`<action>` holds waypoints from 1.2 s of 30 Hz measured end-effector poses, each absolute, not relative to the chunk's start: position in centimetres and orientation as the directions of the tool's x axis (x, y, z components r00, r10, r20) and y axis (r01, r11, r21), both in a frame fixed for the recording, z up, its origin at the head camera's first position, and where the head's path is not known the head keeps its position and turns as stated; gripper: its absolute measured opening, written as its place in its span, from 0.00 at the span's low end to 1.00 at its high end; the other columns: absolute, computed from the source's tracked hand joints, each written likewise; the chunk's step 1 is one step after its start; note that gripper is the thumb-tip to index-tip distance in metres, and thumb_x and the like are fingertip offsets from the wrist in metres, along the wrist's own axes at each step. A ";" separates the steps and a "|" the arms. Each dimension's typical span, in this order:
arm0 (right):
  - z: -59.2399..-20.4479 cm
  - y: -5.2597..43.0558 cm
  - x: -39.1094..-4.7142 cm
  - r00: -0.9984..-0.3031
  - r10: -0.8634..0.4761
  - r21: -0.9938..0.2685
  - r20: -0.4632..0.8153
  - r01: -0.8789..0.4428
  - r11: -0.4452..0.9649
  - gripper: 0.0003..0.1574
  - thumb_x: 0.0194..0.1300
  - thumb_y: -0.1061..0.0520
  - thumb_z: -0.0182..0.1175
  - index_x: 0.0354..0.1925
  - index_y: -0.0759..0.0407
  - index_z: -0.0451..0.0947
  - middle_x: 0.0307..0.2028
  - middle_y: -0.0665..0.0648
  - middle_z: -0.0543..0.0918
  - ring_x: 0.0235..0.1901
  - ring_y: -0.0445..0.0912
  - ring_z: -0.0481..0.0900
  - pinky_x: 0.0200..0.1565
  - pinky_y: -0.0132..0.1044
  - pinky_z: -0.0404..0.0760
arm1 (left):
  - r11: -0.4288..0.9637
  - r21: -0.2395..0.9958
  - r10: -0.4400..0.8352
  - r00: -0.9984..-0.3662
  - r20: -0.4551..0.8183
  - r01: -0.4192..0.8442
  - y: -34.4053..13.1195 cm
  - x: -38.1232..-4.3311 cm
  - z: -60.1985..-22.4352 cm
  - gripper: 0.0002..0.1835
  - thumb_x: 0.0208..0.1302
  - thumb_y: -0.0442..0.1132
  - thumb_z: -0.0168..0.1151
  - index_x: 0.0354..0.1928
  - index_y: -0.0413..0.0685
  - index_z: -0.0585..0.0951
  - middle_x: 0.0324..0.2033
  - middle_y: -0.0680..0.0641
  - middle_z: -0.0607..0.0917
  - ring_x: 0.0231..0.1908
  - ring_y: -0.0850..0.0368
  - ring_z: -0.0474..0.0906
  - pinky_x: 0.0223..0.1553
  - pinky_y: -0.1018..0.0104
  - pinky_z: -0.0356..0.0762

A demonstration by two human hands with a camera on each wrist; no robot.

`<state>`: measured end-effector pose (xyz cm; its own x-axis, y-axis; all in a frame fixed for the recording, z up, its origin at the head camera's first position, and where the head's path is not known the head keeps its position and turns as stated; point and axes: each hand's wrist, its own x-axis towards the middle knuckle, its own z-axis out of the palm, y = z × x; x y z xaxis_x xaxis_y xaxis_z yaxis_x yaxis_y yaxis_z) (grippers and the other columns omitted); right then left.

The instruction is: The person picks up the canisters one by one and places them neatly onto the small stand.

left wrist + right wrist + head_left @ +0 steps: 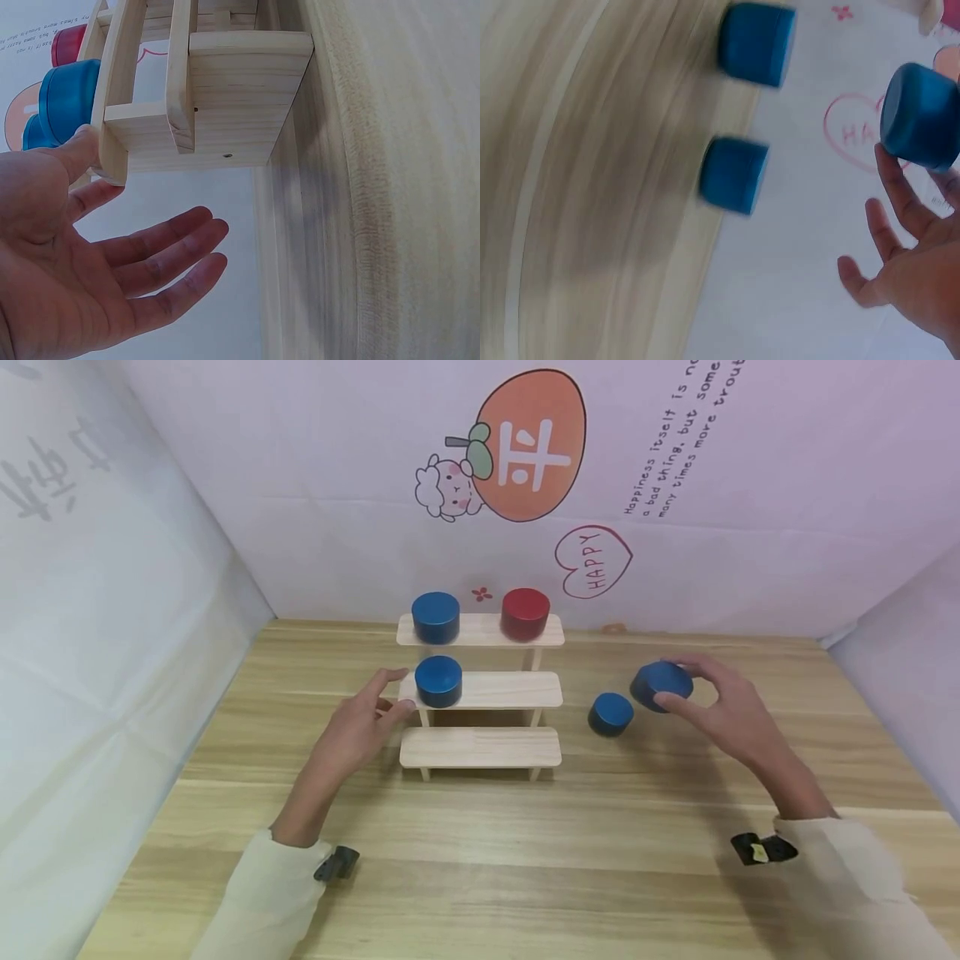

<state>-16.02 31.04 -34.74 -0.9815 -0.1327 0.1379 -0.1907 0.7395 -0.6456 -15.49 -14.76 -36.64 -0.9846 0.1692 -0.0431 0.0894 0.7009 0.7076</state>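
Observation:
A three-step wooden display stand [480, 747] stands on the table. On its top step sit a blue round tin [436, 620] at the left and a red round tin [525, 617] at the right; another blue tin [438, 683] is on the middle step's left end. My left hand [360, 727] pinches that step's left end between thumb and index finger, the other fingers loosely extended in the left wrist view. To the right of the stand, my right hand [723, 706] holds a tilted blue tin [922, 116] above the table between thumb and fingers.
In the right wrist view, two more blue tins, one upper [756, 43] and one lower [733, 174], stand on the table. Only one of these tins [611, 714] shows in the head view. A white printed cloth [337, 527] hangs along the table's back edge.

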 end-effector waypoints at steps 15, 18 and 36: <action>-34.0 26.9 -15.1 -0.964 -0.135 -0.638 0.230 -0.254 0.727 0.36 0.65 0.44 0.68 0.65 0.58 0.73 0.61 0.66 0.75 0.63 0.64 0.67 0.57 0.70 0.61 | 0.685 0.721 0.189 -0.982 -0.029 0.110 -14.4 -15.8 -37.0 0.29 0.76 0.51 0.55 0.74 0.56 0.63 0.53 0.37 0.83 0.52 0.42 0.79 0.46 0.46 0.79; -33.9 26.3 -15.0 -0.963 -0.141 -0.635 0.231 -0.258 0.728 0.36 0.65 0.43 0.68 0.65 0.58 0.73 0.62 0.66 0.75 0.63 0.64 0.67 0.57 0.69 0.63 | 0.682 0.724 0.178 -0.984 -0.030 0.102 -14.4 -15.6 -37.0 0.29 0.76 0.50 0.55 0.74 0.55 0.63 0.52 0.38 0.83 0.52 0.42 0.80 0.45 0.47 0.79; -34.2 22.8 -15.0 -0.948 -0.190 -0.657 0.253 -0.313 0.686 0.37 0.64 0.44 0.69 0.65 0.59 0.74 0.57 0.65 0.77 0.57 0.61 0.70 0.53 0.65 0.74 | 0.698 0.712 0.147 -0.988 -0.045 0.071 -14.5 -15.2 -36.8 0.29 0.76 0.50 0.55 0.74 0.56 0.64 0.53 0.38 0.83 0.51 0.42 0.80 0.44 0.48 0.80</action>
